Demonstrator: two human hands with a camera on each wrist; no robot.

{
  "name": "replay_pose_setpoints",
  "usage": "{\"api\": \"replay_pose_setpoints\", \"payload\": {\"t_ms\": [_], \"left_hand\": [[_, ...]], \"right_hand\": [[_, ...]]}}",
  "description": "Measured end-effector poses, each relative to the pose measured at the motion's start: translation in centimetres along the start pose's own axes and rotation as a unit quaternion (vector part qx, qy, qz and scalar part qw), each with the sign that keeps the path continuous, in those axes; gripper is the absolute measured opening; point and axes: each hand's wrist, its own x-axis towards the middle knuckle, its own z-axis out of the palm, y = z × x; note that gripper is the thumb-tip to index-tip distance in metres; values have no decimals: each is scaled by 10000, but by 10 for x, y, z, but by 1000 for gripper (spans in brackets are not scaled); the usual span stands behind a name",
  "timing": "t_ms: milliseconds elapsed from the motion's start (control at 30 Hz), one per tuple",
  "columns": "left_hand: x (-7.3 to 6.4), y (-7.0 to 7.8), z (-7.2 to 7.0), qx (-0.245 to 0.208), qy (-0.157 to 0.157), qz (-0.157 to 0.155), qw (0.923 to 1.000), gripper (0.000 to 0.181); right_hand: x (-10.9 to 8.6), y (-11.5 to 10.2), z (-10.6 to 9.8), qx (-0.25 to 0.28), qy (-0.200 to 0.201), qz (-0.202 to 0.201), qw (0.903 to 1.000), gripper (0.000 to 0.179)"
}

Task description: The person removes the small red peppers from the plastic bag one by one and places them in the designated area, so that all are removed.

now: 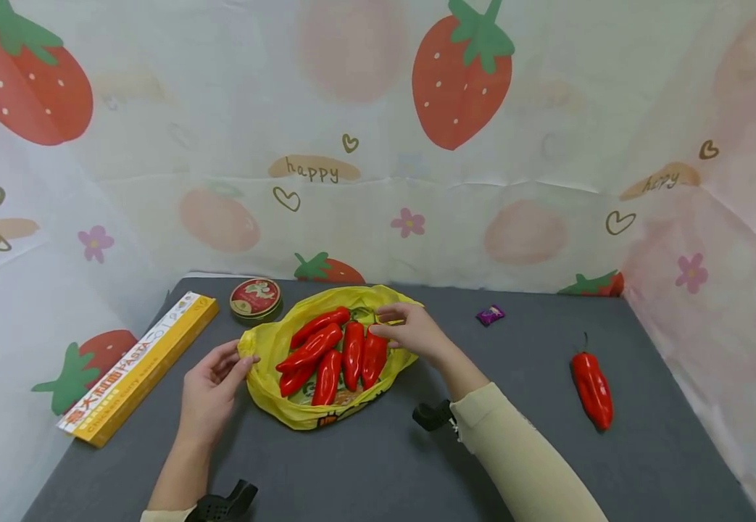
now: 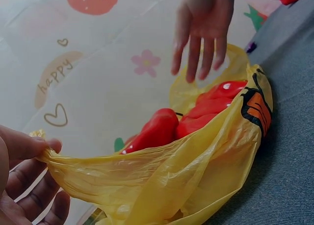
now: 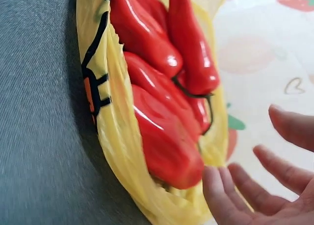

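A yellow plastic bag [image 1: 267,391] lies with its mouth spread wide on the grey table. Several red peppers [image 1: 328,373] are bunched inside it, some with dark stems. My left hand [image 1: 211,388] pinches the bag's left rim between thumb and forefinger, which the left wrist view shows close up, the plastic [image 2: 162,176] drawn taut from there. Over the bag's right side hovers my right hand [image 1: 412,332], its fingers loosely spread and holding nothing. In the right wrist view its fingertips come right beside the nearest pepper [image 3: 164,141].
Left of the bag lies a long yellow pasta box [image 1: 143,366], and behind it a round red-lidded tin [image 1: 256,299]. A small purple wrapped candy [image 1: 491,315] sits at the back. One more red pepper [image 1: 591,391] lies far right. A strawberry-print curtain [image 1: 378,239] encloses the table.
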Motion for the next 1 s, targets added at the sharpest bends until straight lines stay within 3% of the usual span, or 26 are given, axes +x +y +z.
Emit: {"api": "replay_pose_setpoints", "payload": {"t_ms": [100,300,567,833,1000], "left_hand": [[1,-1,0,4,-25,-24,10000,42],[1,-3,-2,108,-31,-129,9999,43],[2,-5,-1,107,-113,-120,9998,45],[1,-4,0,78,-114,-55,9999,44],[0,-3,0,81,-113,-38,9999,44]], "right_hand": [[9,3,8,-66,88,170,9998,50],[23,12,20,-719,247,337,9965,57],[31,26,27,-1220,23,450,9915,63],[25,13,30,-701,756,442,9937,48],[19,3,30,-414,746,121,9963,45]]}}
